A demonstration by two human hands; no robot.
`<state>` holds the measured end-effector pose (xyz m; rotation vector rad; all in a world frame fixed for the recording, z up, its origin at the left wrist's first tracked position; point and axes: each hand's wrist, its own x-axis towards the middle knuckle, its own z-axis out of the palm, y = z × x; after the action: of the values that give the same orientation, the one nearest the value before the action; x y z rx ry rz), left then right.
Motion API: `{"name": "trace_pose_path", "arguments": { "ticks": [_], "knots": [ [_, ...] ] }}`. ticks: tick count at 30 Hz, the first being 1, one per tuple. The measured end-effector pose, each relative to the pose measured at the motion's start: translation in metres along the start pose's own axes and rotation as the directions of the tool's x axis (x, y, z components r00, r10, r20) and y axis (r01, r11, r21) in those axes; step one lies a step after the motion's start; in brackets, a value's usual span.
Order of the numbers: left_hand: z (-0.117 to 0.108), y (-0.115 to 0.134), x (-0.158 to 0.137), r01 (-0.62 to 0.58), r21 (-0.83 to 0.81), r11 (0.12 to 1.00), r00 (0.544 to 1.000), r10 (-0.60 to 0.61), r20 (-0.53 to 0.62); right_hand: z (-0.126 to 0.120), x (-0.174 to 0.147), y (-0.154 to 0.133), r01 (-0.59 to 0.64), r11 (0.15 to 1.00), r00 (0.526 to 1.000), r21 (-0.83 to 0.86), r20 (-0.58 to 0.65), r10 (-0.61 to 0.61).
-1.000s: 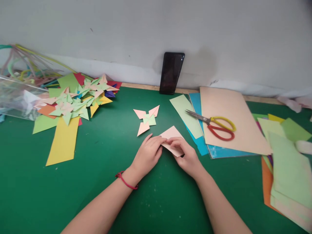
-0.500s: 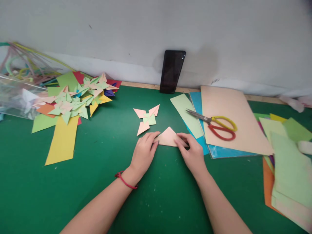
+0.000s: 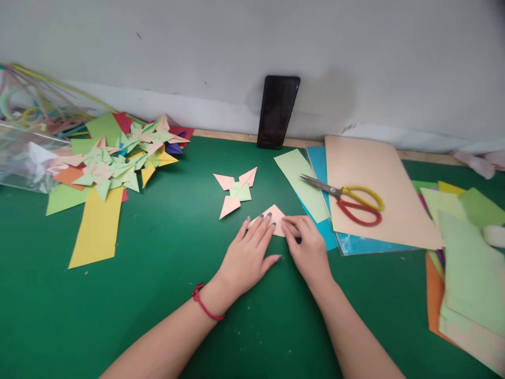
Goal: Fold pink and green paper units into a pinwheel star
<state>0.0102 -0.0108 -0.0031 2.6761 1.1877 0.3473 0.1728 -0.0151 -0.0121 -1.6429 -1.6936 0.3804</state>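
A folded peach paper lies on the green table in front of me, its pointed corner facing the wall. My left hand rests flat across its left part, fingers stretched out and thumb apart. At its right end, my right hand pinches the paper between thumb and fingers. The lower left of the sheet is hidden under my left hand. Just beyond, to the left, lies a folded paper piece with a green centre and three peach points.
Scissors with yellow and red handles lie on peach sheets at right. A phone leans against the wall. Several folded paper stars lie at left near a plastic bag. Green paper strips are stacked far right.
My left hand has moved from gripping the paper's left corner to lying flat over it, fingers spread. My right hand stays at the right end, pinching.
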Motion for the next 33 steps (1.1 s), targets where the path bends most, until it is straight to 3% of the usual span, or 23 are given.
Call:
{"name": "trace_pose_path", "arguments": {
  "ticks": [11, 22, 33],
  "knots": [
    [0.004, 0.003, -0.001, 0.043, 0.006, 0.999, 0.996, -0.043, 0.084, 0.002, -0.001, -0.004, -0.021, 0.998, 1.0, -0.062, -0.01, 0.02],
    [0.003, 0.002, -0.002, 0.018, -0.065, 0.998, 0.998, -0.015, 0.054, 0.008, -0.007, -0.013, 0.039, 0.923, 0.999, -0.382, 0.028, -0.031],
    [0.001, 0.003, -0.001, 0.018, -0.052, 0.998, 0.998, -0.015, 0.053, 0.004, -0.007, -0.007, -0.051, 0.918, 0.998, -0.392, -0.048, 0.035]
  ]
}}
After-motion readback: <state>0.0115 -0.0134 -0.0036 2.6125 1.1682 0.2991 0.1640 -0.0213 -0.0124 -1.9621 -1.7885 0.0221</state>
